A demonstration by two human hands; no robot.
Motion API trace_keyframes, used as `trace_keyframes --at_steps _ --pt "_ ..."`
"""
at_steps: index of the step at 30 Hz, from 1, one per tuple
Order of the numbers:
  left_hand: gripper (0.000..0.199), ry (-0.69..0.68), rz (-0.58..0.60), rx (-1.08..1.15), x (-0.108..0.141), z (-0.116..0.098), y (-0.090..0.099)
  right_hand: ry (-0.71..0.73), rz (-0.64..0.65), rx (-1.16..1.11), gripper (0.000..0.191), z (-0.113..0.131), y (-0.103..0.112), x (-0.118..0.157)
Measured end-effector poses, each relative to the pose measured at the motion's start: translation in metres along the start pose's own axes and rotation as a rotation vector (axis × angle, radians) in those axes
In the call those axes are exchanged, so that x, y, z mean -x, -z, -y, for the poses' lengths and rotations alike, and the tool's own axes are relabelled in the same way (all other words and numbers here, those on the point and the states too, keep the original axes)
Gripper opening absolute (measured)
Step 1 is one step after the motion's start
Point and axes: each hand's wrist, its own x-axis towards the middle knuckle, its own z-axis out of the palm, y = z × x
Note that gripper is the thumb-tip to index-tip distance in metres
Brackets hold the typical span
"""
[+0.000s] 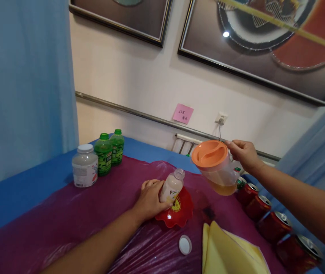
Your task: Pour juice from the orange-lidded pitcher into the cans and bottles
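Note:
My left hand (151, 199) is wrapped round a small glass bottle (171, 187) with no cap on it, held over a red scalloped plate (183, 213). Up on the right, my right hand (243, 152) grips the handle of a clear pitcher (219, 177) with an orange lid (210, 154). The pitcher is raised and tilted, with yellowish liquid low in it. No stream shows between pitcher and bottle. A white cap (185, 244) lies on the purple cover below the plate.
A yellow folded cloth (227, 251) lies at the front. Several red cans (257, 207) line the right edge. At the back left stand a large jar (85, 167) and two green bottles (104, 154). A wall rises behind the purple-covered table (99, 205).

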Motion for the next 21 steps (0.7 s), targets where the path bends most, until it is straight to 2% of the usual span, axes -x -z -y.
trace_keyframes --at_steps 8,21 --pt "0.072 0.01 0.016 0.016 0.001 -0.001 0.001 0.072 0.068 0.138 0.057 0.008 -0.01 -0.002" --pt "0.074 0.003 0.015 0.022 0.0 0.003 -0.003 0.169 0.139 0.302 0.061 0.014 -0.013 -0.004"
